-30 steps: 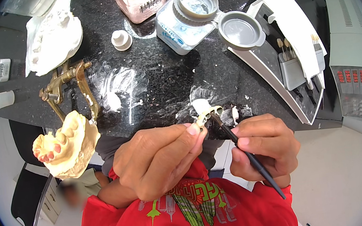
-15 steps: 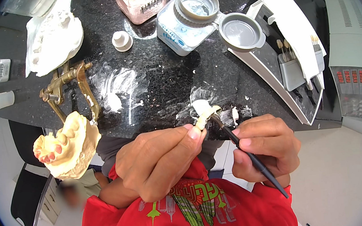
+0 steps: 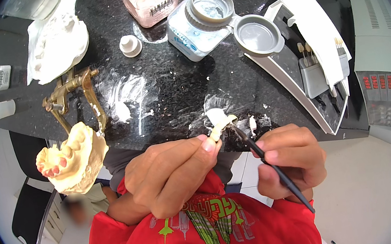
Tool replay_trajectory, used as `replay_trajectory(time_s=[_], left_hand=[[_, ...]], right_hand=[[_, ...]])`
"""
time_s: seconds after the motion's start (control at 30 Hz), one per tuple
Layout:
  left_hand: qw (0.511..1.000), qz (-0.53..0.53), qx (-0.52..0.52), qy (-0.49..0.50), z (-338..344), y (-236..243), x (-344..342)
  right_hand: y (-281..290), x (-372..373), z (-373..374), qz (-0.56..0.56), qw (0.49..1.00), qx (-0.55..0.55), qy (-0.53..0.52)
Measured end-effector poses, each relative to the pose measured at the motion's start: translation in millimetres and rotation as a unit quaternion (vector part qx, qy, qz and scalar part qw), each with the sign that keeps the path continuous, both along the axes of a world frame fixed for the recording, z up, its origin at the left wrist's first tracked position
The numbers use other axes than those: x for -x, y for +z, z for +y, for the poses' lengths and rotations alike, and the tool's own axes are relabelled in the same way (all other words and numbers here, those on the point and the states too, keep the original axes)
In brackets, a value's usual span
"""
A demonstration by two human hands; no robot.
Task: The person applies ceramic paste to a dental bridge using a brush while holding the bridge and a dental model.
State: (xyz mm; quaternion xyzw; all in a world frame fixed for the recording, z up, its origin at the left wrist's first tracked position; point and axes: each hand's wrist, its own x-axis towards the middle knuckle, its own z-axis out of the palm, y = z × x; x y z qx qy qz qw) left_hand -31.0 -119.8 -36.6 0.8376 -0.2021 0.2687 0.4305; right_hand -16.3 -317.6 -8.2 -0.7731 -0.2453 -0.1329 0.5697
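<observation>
Pinched between the thumb and fingers of my left hand (image 3: 175,175) is a small cream dental bridge (image 3: 217,133), held over the front edge of the bench. My right hand (image 3: 295,156) grips a thin black-handled brush (image 3: 282,175), its tip at the bridge's right end; whether it touches cannot be made out. Just beyond the bridge, a mound of white paste (image 3: 216,115) lies on the black worktop. A small pale lump (image 3: 253,123) sits to its right. On the left, a yellow dental cast (image 3: 80,160) with reddish teeth hangs from a brass articulator (image 3: 87,94).
Toward the back stand a jar of pinkish powder (image 3: 149,5) and an open jar (image 3: 199,33) with a grey flip lid. A white case (image 3: 293,80) holds tooth shade tabs at right, beside a grey device (image 3: 382,50). White plaster casts (image 3: 58,41) lie at far left.
The brush and my right hand have shifted slightly right, and the right thumb has moved a little. My left hand keeps the bridge in nearly the same place.
</observation>
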Motion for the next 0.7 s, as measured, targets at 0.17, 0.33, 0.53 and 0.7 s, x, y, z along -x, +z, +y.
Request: replay_trajectory(time_s=[0.17,0.33,0.53,0.7], left_hand=[[0.999,-0.017,0.027,0.035,-5,-3,-3],[0.999,-0.008,0.027,0.034,-6,-1,-3],[0.999,-0.004,0.038,0.037,-7,0,-3],[0.998,0.001,0.038,0.048,-8,-2,-1]], right_hand=[[5,11,-15,0.064,0.996,-0.029,-0.046],[9,8,-28,0.134,0.989,0.004,-0.058],[12,14,-31,0.165,0.983,0.011,-0.078],[10,12,-35,0.174,0.983,0.005,-0.067]])
